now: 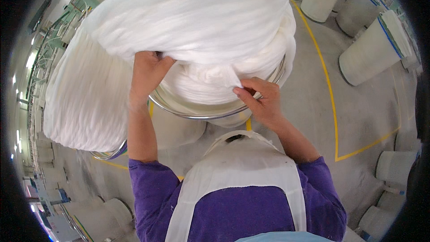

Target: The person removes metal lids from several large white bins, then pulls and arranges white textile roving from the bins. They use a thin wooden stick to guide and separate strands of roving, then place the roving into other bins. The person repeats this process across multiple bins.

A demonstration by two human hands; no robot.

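A big heap of soft white fibre sliver (192,13) bulges over a round can with a shiny metal rim (201,117). My left hand (150,71) holds the underside of the upper fold, its fingertips sunk out of sight in the fibre and its thumb showing. Below that fold, coiled sliver (201,85) lies inside the can. Near the rim's right side, my right hand (264,98) pinches a loose sliver end (235,78) between thumb and fingers, drawn up slightly from the coil.
A second can overflowing with white sliver (85,98) stands close on the left. Several tall white cans (371,47) stand at the upper right, others at the lower right. Yellow lines (329,85) mark the grey floor. Machinery (53,36) runs along the far left.
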